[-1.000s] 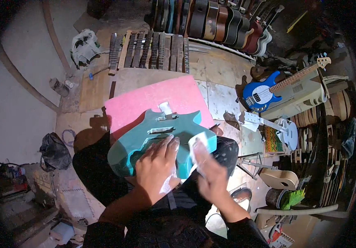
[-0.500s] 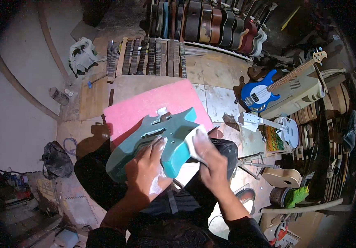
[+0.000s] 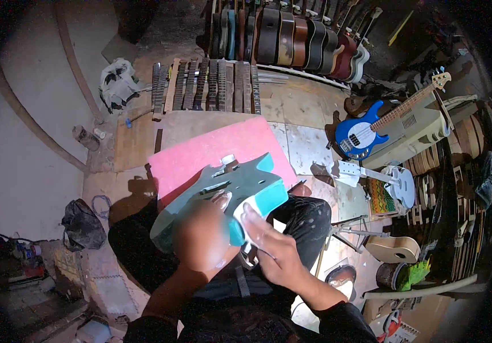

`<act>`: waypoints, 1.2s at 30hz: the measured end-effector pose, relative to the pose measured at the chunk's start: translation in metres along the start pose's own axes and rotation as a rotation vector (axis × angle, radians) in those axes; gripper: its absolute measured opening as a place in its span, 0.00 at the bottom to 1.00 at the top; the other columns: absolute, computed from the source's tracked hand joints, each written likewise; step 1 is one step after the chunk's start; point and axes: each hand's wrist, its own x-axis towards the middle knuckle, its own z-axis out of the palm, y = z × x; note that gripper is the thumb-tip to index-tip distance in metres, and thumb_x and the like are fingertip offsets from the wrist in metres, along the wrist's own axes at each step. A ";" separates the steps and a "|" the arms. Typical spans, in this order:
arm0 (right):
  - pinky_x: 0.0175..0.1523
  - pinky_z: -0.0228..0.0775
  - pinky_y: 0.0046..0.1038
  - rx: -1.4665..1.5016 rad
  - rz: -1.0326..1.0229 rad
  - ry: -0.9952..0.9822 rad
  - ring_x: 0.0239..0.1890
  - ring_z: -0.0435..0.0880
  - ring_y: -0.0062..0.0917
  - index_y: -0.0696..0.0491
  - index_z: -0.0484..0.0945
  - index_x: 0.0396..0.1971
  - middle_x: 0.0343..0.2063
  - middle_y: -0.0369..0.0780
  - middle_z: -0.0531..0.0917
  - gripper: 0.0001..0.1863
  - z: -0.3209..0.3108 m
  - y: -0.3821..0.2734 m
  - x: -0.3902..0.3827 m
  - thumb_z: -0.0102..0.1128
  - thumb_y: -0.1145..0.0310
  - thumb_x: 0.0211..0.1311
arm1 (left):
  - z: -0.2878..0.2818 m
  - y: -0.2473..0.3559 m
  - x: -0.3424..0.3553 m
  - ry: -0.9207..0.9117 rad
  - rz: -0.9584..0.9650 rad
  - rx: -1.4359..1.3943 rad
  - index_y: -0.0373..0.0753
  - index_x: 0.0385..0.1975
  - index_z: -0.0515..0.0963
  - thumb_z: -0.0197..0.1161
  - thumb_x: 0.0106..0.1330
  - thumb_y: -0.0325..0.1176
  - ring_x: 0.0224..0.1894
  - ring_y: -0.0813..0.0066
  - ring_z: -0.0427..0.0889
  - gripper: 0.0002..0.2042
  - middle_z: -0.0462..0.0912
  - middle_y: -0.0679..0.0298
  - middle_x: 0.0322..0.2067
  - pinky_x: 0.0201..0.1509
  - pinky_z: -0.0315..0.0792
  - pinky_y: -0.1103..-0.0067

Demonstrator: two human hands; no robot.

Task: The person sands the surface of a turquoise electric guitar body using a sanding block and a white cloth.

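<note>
A teal electric guitar body [image 3: 246, 186] lies tilted over my lap, its far part on a pink foam slab [image 3: 211, 140]. My left hand [image 3: 202, 234] holds it down near the near-left side. That hand is mostly smeared, but its fingertips show on the top face beside the cut-outs. With my right hand [image 3: 274, 248] I grip a thin white pad [image 3: 246, 214], pressed against the body's right edge at the curve between the horn and the near side. Whitish dust coats the fingers of the right hand. The pad's underside is hidden.
Several guitar necks [image 3: 203, 86] lie in a row beyond the slab, with a rack of guitars [image 3: 300, 37] behind. A blue bass [image 3: 363, 131] and a white guitar body [image 3: 401, 187] stand at the right. A hammer [image 3: 137, 117] and a black bag [image 3: 83, 224] lie on the left.
My right hand has slid the white pad nearer and to the left along the guitar body's edge. The left hand stays on the body. The whole view has shifted slightly.
</note>
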 end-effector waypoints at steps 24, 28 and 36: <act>0.60 0.77 0.40 -0.453 -0.026 0.163 0.55 0.86 0.48 0.51 0.76 0.70 0.71 0.50 0.75 0.40 0.000 0.020 0.071 0.63 0.84 0.52 | -0.016 -0.034 0.034 0.238 -0.027 -0.178 0.35 0.50 0.80 0.74 0.59 0.27 0.43 0.60 0.89 0.18 0.88 0.56 0.40 0.48 0.81 0.74; 0.60 0.79 0.42 -0.379 -0.203 0.085 0.56 0.84 0.43 0.51 0.75 0.70 0.74 0.46 0.71 0.40 0.019 0.026 0.074 0.61 0.83 0.52 | -0.026 -0.044 0.043 0.195 0.079 -0.015 0.36 0.49 0.82 0.72 0.61 0.30 0.39 0.61 0.90 0.17 0.88 0.54 0.35 0.43 0.81 0.71; 0.56 0.81 0.45 -0.374 -0.077 0.238 0.54 0.83 0.51 0.52 0.71 0.73 0.75 0.52 0.68 0.40 0.029 0.042 0.104 0.55 0.84 0.54 | -0.019 -0.034 0.081 0.285 -0.041 -0.106 0.40 0.52 0.78 0.72 0.62 0.36 0.36 0.46 0.90 0.20 0.88 0.47 0.32 0.38 0.82 0.61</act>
